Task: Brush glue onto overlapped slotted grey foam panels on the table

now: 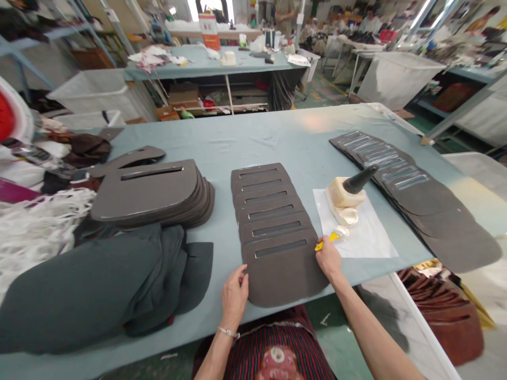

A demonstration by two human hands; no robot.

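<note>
**A:** Hands, status?

**B:** Left hand released, fingers lying against the edge of the nearest slotted grey panel. Right hand clenched on a small yellow tool, type too small to tell, at that panel's right edge.

**A:** Panel position?

**B:** Mid-tabletop, directly in front of the person. 6 slotted panels overlap in a column, all slots showing.

**A:** Nearby items?

**B:** To the right, a white paper sheet carries a cream block topped by a black cone. Farther right, a second overlapping row of panels shows shiny strips in its slots.

**A:** Left side?

**B:** A stack of slotted panels sits beyond a heap of dark grey fabric. A metal bracelet circles the left wrist.
</note>
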